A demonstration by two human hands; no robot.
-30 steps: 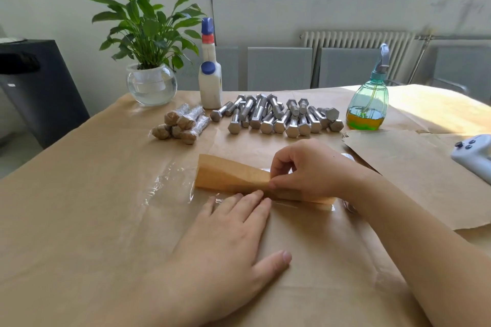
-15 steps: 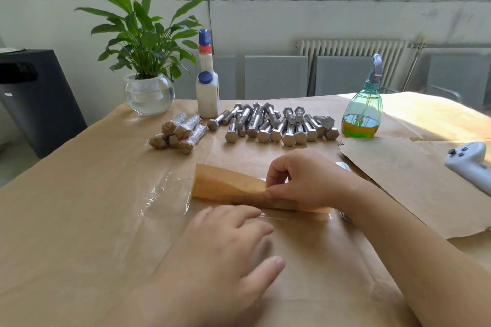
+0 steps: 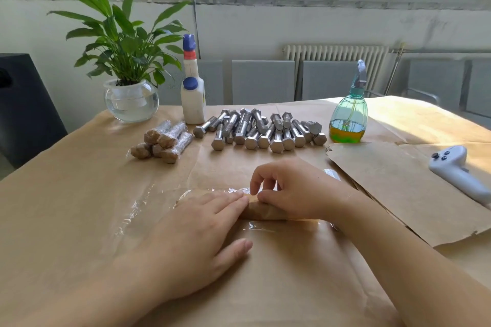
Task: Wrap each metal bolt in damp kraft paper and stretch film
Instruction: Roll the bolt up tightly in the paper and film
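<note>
Workroom, radiator (image 3: 336, 57), paper-covered table (image 3: 66, 194), bolt pile (image 3: 261, 129)

text: none readable | white bottle (image 3: 193, 99): no legible label | spray bottle (image 3: 348, 119): no legible label | controller (image 3: 457, 171): button marks too small to read

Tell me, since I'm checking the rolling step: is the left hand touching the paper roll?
Touching. The head view shows the left hand lying flat with its straight fingertips resting on the kraft paper roll, no gap visible between them.
</note>
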